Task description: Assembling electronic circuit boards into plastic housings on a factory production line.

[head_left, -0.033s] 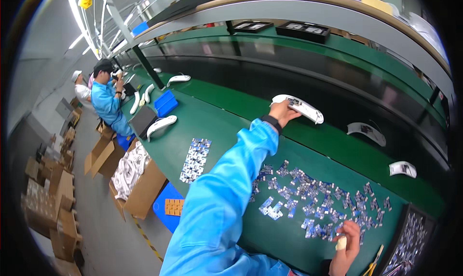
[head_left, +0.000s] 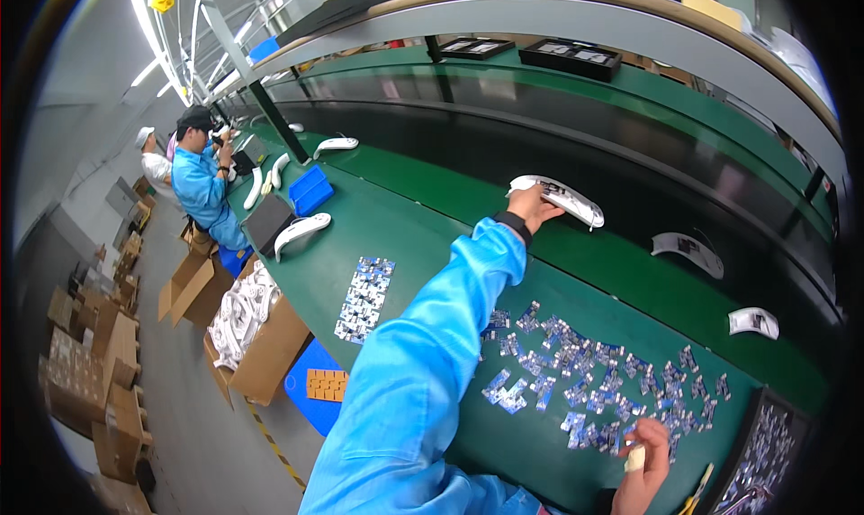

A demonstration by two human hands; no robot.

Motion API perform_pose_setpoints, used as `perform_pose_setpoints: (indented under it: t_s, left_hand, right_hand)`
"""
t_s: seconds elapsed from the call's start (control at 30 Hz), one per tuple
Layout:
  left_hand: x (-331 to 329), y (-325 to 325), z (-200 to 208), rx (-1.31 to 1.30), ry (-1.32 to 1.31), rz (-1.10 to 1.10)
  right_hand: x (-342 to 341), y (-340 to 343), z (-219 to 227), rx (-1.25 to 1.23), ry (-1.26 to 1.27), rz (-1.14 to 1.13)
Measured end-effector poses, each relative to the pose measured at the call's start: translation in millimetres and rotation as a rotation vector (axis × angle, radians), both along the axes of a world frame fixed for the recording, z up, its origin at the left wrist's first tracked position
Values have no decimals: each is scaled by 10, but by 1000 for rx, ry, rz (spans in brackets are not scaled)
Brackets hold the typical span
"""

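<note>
Perhaps the white shell, jutting mainly right of the left hand pinching it off-centre, could tip; the half-curled right hand below, hold unclear, could nudge circuit boards.

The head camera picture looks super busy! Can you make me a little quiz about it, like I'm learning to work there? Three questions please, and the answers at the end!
1. Which hand is on a white curved shell?
2. Beside the green table is an open cardboard box. True or false: it is filled with oranges.
3. Fill in the gap: near the right hand, many small ____ lie scattered on the table.

Key:
1. The left hand.
2. False; it is filled with white parts.
3. Circuit boards.
</note>
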State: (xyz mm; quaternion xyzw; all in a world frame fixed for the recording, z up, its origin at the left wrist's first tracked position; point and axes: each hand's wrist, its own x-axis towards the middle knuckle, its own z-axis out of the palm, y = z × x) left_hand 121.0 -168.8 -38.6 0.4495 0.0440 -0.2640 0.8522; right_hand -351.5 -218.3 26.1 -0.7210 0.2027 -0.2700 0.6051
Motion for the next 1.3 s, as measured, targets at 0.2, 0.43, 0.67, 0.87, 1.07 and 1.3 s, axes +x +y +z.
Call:
perform_pose_setpoints:
  t_s: [0.2, 0.43, 0.67, 0.87, 1.07, 1.3]
  left_hand:
    - [447, -134, -670, -118, 151, -14]
    - [-519, 72, -125, 149, -90, -223]
    - [-2450, 3607, 1023, 539, -713, 441]
    - [-3323, 5788, -1715, 1897, -343, 348]
    - [-3098, 5885, -2902, 2102, -636, -183]
    - [-2831, 6993, -3918, 2301, -832, -209]
  right_hand:
    - [-121, -173, -277, 260, 104, 99]
    - [-141, -306, -441, 277, 146, 15]
    - [-81, -54, -195, 209, 198, 49]
    - [-111, 336, -120, 2, 241, 19]
    - [-400, 507, -342, -12, 162, 125]
    - [-686, 618, -68, -244, 169, -82]
